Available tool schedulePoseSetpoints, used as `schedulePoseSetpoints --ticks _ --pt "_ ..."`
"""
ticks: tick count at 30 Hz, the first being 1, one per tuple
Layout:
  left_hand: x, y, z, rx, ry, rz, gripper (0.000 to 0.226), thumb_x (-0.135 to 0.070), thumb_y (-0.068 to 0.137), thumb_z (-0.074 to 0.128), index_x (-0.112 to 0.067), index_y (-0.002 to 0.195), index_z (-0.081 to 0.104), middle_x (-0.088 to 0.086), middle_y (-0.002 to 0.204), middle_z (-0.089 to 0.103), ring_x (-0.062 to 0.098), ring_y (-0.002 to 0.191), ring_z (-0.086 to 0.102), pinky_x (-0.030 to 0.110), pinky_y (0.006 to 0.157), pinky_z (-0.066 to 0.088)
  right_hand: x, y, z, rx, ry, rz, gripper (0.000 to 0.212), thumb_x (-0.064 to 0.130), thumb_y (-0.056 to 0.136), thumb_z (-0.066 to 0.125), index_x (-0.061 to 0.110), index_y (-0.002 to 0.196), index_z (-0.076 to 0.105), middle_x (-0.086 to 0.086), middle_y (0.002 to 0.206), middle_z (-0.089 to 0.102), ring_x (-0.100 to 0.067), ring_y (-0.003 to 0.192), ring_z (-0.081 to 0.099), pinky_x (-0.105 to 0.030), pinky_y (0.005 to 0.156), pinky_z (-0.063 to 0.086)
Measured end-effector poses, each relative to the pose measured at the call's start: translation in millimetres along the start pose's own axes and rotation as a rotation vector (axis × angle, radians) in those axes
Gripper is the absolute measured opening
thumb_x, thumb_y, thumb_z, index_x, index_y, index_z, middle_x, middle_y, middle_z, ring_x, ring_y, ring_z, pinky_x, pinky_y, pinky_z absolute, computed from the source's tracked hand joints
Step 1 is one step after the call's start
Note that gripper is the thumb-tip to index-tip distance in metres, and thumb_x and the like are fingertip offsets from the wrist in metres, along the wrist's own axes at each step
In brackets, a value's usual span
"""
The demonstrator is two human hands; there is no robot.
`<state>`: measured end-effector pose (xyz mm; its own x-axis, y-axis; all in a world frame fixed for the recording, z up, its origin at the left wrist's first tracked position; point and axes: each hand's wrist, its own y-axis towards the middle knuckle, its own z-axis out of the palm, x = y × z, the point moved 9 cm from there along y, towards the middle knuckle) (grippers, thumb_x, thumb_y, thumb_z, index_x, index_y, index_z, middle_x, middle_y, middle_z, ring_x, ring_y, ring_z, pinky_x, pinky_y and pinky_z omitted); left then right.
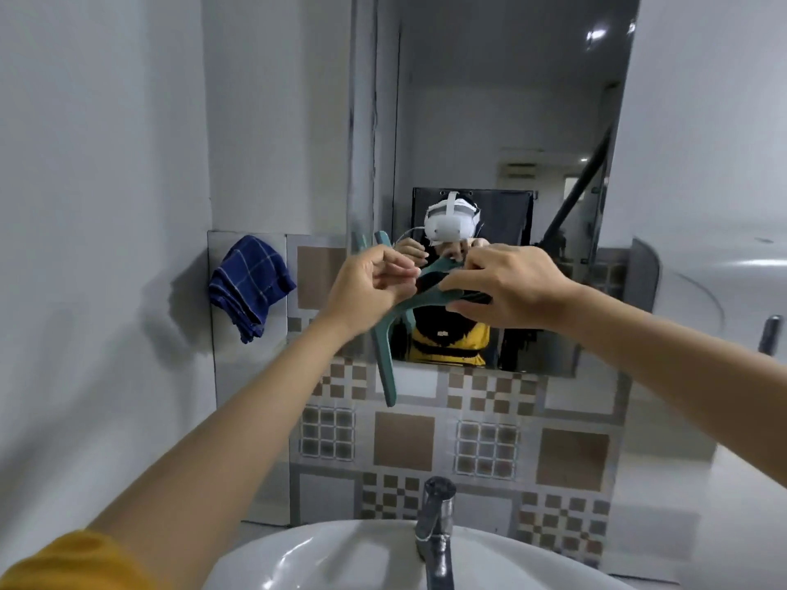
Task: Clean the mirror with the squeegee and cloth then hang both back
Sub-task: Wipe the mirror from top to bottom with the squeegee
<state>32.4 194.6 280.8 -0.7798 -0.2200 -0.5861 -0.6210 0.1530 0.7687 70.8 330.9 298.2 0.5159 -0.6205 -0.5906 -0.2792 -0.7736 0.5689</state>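
A teal squeegee [385,359] is held up in front of the mirror [502,121], its handle hanging down over the tiled wall. My left hand [366,287] pinches the squeegee near its head with curled fingers. My right hand [506,283] grips the head and its dark rubber blade from the right. A blue checked cloth [251,283] hangs on the wall left of the mirror, touched by neither hand. The mirror reflects both hands and the squeegee.
A white sink [323,555] with a chrome tap [436,534] sits directly below. Patterned tiles [489,440] cover the wall under the mirror. White walls stand on both sides, and a second chrome fitting [771,334] shows at the right edge.
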Motion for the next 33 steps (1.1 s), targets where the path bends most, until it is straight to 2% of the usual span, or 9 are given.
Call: schedulePoseSetpoints --ticks 4,8,12,15,18,22,27,33 --pt "-23.7 23.6 -29.1 -0.131 0.252 0.173 0.032 -0.011 0.077 0.07 -0.009 0.106 0.056 0.0 0.113 0.06 0.012 0.108 0.057 0.025 0.095 0.047 -54.3 8.5 -29.5 -0.047 -0.063 0.124 0.028 0.042 0.085 0.065 0.028 0.108 0.068 -0.001 0.079 0.058 -0.017 0.054 0.048 -0.02 0.044 0.035" --pt "-24.3 52.9 -53.4 -0.203 0.518 0.265 0.052 -0.019 0.077 0.071 -0.009 0.123 0.048 0.007 0.125 0.054 0.015 0.116 0.047 0.013 0.092 0.033 -100.7 31.8 -58.8 -0.137 -0.113 0.251 0.024 0.041 0.083 0.07 0.03 0.104 0.07 0.001 0.074 0.056 -0.019 0.048 0.047 -0.014 0.047 0.023" --pt "-5.5 94.0 -76.1 -0.205 0.64 0.235 0.067 -0.022 0.074 0.074 -0.011 0.131 0.04 0.008 0.136 0.044 0.022 0.125 0.039 0.027 0.102 0.032 -138.9 72.5 -83.2 -0.221 -0.14 0.357 0.027 0.042 0.086 0.063 0.036 0.112 0.068 0.0 0.081 0.058 -0.021 0.057 0.053 -0.017 0.049 0.022" --pt "17.4 115.2 -83.5 -0.145 0.77 0.195 0.079 -0.028 0.071 0.076 -0.009 0.135 0.035 0.011 0.141 0.04 0.028 0.129 0.036 0.038 0.107 0.033 -156.2 111.1 -97.4 -0.258 -0.131 0.384 0.03 0.044 0.088 0.059 0.039 0.116 0.065 0.002 0.083 0.055 -0.021 0.062 0.053 -0.021 0.052 0.028" --pt "42.1 130.9 -87.9 -0.074 0.882 0.142 0.09 -0.034 0.072 0.075 -0.013 0.143 0.024 0.004 0.151 0.027 0.025 0.137 0.026 0.039 0.111 0.027 -168.4 151.8 -105.9 -0.257 -0.143 0.383 0.03 0.046 0.09 0.055 0.04 0.119 0.062 -0.001 0.088 0.057 -0.023 0.069 0.056 -0.028 0.061 0.039" --pt "62.1 145.4 -82.6 0.018 1.015 0.166 0.097 -0.034 0.072 0.073 -0.014 0.146 0.014 0.001 0.155 0.016 0.023 0.139 0.02 0.038 0.114 0.021 -181.8 200.3 -114.4 -0.26 -0.164 0.352 0.031 0.046 0.091 0.051 0.04 0.119 0.062 -0.004 0.093 0.06 -0.025 0.078 0.059 -0.031 0.067 0.043" --pt "74.5 148.1 -82.1 -0.035 1.067 0.218 0.096 -0.023 0.07 0.076 -0.012 0.145 0.018 0.0 0.155 0.017 0.026 0.13 0.032 0.036 0.105 0.034 -186.5 243.7 -110.6 -0.231 -0.224 0.283 0.03 0.046 0.092 0.051 0.038 0.119 0.062 0.004 0.086 0.053 -0.019 0.076 0.053 -0.029 0.064 0.035" --pt "79.9 149.6 -83.7 -0.046 1.112 0.266 0.099 -0.027 0.064 0.081 -0.011 0.144 0.025 0.001 0.153 0.025 0.025 0.12 0.042 0.039 0.1 0.042 -193.6 247.3 -105.0 -0.165 -0.224 0.258 0.029 0.041 0.09 0.055 0.035 0.117 0.064 0.013 0.074 0.049 -0.017 0.076 0.053 -0.027 0.063 0.036"
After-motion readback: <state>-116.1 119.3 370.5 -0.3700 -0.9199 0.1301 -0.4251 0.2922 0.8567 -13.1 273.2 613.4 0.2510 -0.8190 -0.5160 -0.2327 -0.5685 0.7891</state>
